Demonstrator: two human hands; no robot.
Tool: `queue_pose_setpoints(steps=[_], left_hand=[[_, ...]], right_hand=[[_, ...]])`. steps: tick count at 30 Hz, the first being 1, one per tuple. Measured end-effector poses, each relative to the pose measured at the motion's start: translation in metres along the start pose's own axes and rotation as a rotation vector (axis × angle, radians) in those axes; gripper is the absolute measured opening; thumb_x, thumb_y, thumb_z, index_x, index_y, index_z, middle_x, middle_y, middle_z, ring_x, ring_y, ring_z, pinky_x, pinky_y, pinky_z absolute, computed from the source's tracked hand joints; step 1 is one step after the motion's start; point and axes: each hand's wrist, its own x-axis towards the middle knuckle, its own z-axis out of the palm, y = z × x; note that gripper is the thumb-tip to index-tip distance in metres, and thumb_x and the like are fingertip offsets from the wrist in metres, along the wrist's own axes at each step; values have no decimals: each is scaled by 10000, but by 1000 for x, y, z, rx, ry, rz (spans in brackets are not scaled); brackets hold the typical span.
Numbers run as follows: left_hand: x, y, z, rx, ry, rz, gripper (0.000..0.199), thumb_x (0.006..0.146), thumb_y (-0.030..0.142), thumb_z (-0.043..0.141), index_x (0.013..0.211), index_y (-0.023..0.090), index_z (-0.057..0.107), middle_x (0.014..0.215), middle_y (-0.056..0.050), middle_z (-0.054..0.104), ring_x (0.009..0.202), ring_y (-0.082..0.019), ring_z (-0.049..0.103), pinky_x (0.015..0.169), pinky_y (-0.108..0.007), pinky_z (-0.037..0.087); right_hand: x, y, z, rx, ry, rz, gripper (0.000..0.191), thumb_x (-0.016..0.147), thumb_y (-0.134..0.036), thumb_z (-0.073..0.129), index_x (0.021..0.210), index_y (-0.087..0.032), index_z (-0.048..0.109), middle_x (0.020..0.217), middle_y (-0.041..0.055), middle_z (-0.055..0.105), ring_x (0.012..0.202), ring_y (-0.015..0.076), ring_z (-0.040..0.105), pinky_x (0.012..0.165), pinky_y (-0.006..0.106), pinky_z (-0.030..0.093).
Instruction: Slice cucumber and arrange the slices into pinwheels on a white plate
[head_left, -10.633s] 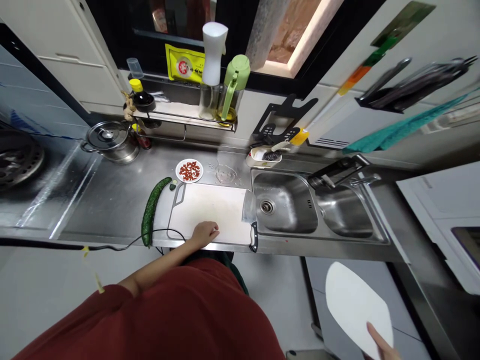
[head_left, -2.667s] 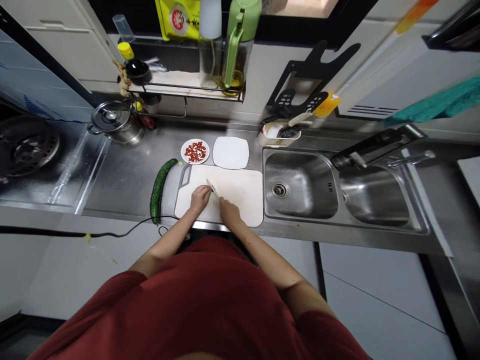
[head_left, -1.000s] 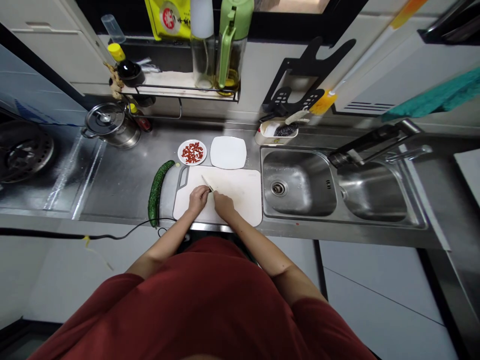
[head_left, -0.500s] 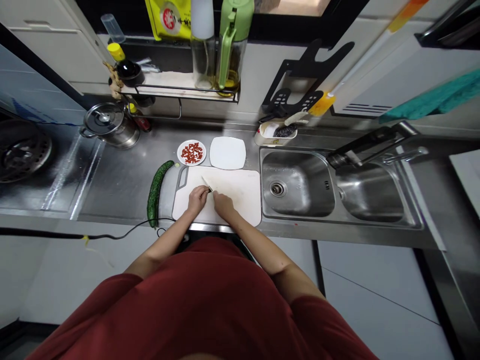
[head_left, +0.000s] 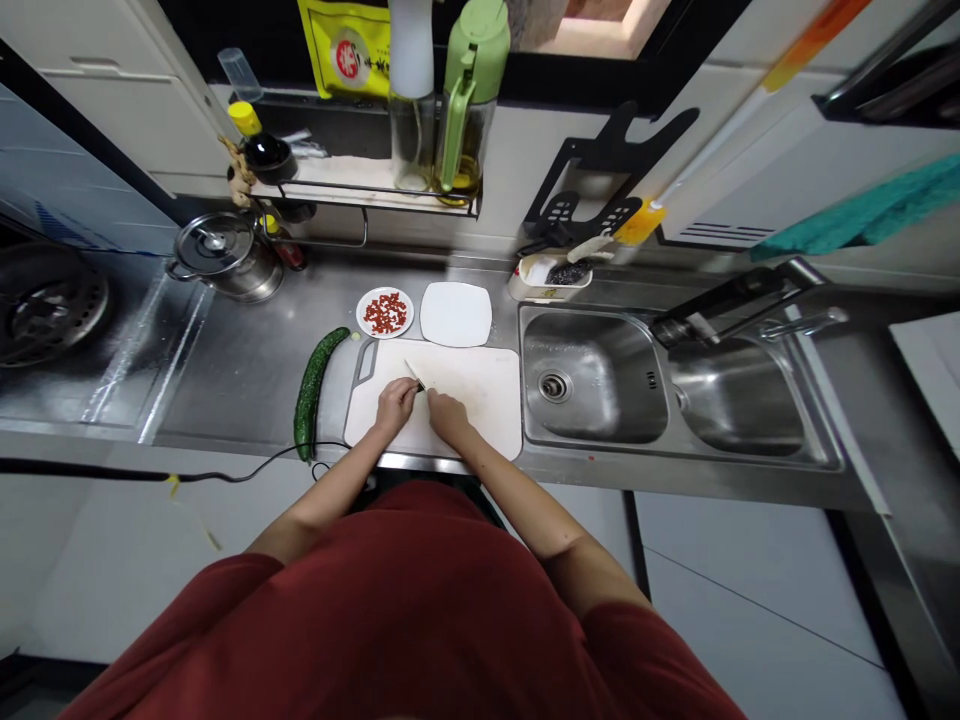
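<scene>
My right hand (head_left: 448,414) is closed around the handle of a small knife (head_left: 412,371), whose thin blade points up and to the left over the cutting board (head_left: 480,400). Close beside it, my left hand (head_left: 395,405) is closed in a pinch near the blade. Something small and dark shows at its fingertips, too small to name. Left of the board lies a whole green cucumber (head_left: 315,385), with a small pale round piece (head_left: 355,337) near its upper end. Behind the board are a white plate of chopped red pieces (head_left: 368,326) and a bare white square plate (head_left: 456,314).
A double steel sink (head_left: 600,400) with a faucet (head_left: 720,310) adjoins the board on the right. A lidded pot (head_left: 225,260) stands at the back left. Bottles sit on a wall rack (head_left: 360,180). A black cable (head_left: 255,465) crosses the counter's front edge.
The view has tilted slightly, so the counter sits a little lower. Both hands stay together over the board, with the knife at nearly the same angle.
</scene>
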Motion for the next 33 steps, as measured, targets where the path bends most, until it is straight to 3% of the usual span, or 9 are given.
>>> queue_pose_setpoints(steps=[16, 28, 33], left_hand=[[-2, 1, 1, -21, 0, -11, 197, 898, 233, 457, 939, 201, 647, 950, -63, 659, 937, -176, 593, 855, -340, 480], [-2, 1, 2, -21, 25, 1, 189, 896, 236, 463, 938, 197, 643, 949, -62, 658, 932, -168, 597, 854, -335, 480], [-3, 0, 2, -24, 22, 7, 185, 896, 233, 462, 938, 199, 639, 947, -63, 657, 933, -170, 597, 856, -338, 480]], right_hand=[[5, 3, 12, 4, 15, 25, 285, 878, -48, 349, 1126, -156, 440, 969, 88, 652, 903, 197, 637, 744, 280, 458], [-15, 17, 27, -23, 7, 63, 287, 862, -48, 360, 1115, -159, 438, 929, 110, 656, 890, 207, 641, 726, 297, 454], [-6, 13, 21, -6, 27, 35, 295, 851, -44, 362, 1114, -154, 437, 947, 109, 656, 884, 209, 640, 717, 297, 458]])
